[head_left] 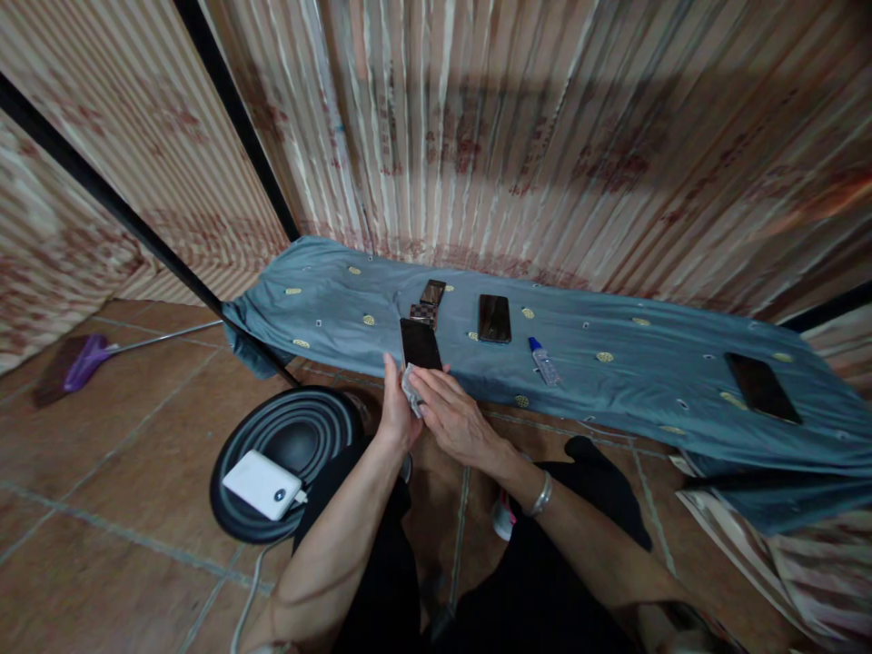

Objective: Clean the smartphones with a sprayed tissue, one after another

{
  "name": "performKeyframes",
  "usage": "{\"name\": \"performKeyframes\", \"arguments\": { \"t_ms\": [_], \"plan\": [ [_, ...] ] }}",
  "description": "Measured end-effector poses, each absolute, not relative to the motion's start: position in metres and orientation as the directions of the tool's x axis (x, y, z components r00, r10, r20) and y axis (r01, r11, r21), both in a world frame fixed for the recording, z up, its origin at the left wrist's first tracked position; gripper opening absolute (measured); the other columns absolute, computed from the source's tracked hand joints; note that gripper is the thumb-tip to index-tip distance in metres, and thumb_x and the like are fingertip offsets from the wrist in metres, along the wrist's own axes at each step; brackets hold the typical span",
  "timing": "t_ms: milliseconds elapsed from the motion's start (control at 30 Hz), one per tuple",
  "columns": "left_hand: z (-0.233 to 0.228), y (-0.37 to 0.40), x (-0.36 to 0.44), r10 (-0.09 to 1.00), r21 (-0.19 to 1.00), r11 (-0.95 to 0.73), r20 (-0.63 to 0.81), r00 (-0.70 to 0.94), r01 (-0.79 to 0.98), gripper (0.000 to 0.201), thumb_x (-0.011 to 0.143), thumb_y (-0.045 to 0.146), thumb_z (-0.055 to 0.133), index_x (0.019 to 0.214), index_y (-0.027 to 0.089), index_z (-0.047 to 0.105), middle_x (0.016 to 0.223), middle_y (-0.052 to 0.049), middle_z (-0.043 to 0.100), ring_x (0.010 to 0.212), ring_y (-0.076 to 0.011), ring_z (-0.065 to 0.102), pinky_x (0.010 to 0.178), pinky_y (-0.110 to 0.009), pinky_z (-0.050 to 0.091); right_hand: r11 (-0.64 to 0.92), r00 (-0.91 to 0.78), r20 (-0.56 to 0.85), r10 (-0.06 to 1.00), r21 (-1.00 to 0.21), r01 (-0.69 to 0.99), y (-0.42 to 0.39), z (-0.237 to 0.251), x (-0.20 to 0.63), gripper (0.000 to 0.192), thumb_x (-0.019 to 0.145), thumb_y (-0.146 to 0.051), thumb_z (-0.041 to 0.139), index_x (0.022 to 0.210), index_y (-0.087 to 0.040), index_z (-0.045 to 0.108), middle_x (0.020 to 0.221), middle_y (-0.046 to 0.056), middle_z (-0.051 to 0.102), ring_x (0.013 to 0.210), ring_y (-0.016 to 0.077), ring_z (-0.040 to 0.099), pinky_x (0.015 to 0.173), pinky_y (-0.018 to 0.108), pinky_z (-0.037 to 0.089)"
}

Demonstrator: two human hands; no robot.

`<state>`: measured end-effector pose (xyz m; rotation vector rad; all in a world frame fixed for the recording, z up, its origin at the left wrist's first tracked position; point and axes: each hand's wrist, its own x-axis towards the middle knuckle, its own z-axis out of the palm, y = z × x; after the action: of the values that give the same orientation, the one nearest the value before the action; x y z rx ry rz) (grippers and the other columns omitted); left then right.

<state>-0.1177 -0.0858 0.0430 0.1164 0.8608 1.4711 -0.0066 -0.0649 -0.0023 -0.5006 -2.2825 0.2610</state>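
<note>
A dark-screened phone (pixel 421 342) is held upright-ish in front of me, its lower end in my left hand (pixel 395 409). My right hand (pixel 455 416) presses a crumpled pale cloth (pixel 411 389) against the phone's lower part, fingers closed over it. Just beyond the phone, on the blue cloth cover (pixel 327 304), lie a small dark phone-like item (pixel 433 292) and a checkered dark item (pixel 423 314). Right of these rests another phone (pixel 494 318), then a clear bottle with a blue cap (pixel 545 361). Farther right lies a third dark phone (pixel 761 388).
A round black stool (pixel 228 459) at my left carries a white power bank (pixel 264 484) with a cable (pixel 253 590) running down. A purple broom (pixel 85 361) lies on the tiled floor. Black poles (pixel 238 118) and striped curtains (pixel 477 136) stand behind.
</note>
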Motion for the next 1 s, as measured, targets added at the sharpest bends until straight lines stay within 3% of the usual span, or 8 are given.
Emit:
{"name": "performKeyframes", "arguments": {
  "t_ms": [200,433,600,733,1000],
  "plan": [
    [0.036,-0.086,-0.11,0.907,0.578,0.108,-0.39,-0.157,-0.809,0.067,0.095,0.066,0.031,0.091,0.014,0.074,0.098,-0.012,0.078,0.114,-0.026,0.068,0.104,-0.04,0.05,0.865,-0.625,0.602,0.497,-0.401,0.301,-0.055,-0.001,-0.002,0.051,0.101,-0.019,0.034,0.153,-0.017,0.037,0.149,0.015,0.051,0.142,0.0243,0.043,0.116,0.049,0.042],
    [0.037,-0.085,-0.115,0.901,0.591,0.151,-0.412,-0.135,-0.792,0.077,0.095,0.068,0.023,0.095,0.01,0.074,0.099,-0.016,0.077,0.118,-0.0283,0.066,0.105,-0.041,0.05,0.902,-0.633,0.649,0.423,-0.368,0.226,-0.064,-0.007,-0.005,0.054,0.1,-0.016,0.033,0.154,-0.018,0.034,0.147,0.014,0.053,0.142,0.0232,0.043,0.116,0.048,0.042],
    [0.021,-0.084,-0.103,0.909,0.69,0.009,-0.308,-0.282,-0.724,0.054,0.096,0.057,0.041,0.114,0.017,0.071,0.129,-0.009,0.07,0.138,-0.0207,0.05,0.118,-0.033,0.035,0.861,-0.645,0.579,0.499,-0.417,0.292,-0.049,-0.003,0.0,0.052,0.102,-0.022,0.031,0.154,-0.017,0.035,0.152,0.014,0.048,0.144,0.0232,0.039,0.119,0.048,0.039],
    [0.015,-0.085,-0.091,0.934,0.728,-0.044,-0.212,-0.286,-0.684,0.045,0.097,0.049,0.046,0.129,0.023,0.064,0.146,-0.003,0.058,0.148,-0.0177,0.034,0.121,-0.032,0.028,0.829,-0.603,0.571,0.557,-0.433,0.355,-0.034,0.0,0.005,0.05,0.103,-0.024,0.028,0.151,-0.014,0.038,0.152,0.015,0.047,0.145,0.0227,0.038,0.12,0.048,0.036],
    [0.016,-0.079,-0.1,0.901,0.688,-0.027,-0.299,-0.316,-0.726,0.043,0.097,0.047,0.048,0.117,0.017,0.071,0.133,-0.008,0.067,0.141,-0.0219,0.046,0.115,-0.032,0.039,0.848,-0.629,0.574,0.524,-0.417,0.325,-0.041,-0.004,0.003,0.05,0.103,-0.02,0.028,0.153,-0.018,0.037,0.151,0.014,0.048,0.145,0.0235,0.038,0.118,0.05,0.039]
  ]
}}
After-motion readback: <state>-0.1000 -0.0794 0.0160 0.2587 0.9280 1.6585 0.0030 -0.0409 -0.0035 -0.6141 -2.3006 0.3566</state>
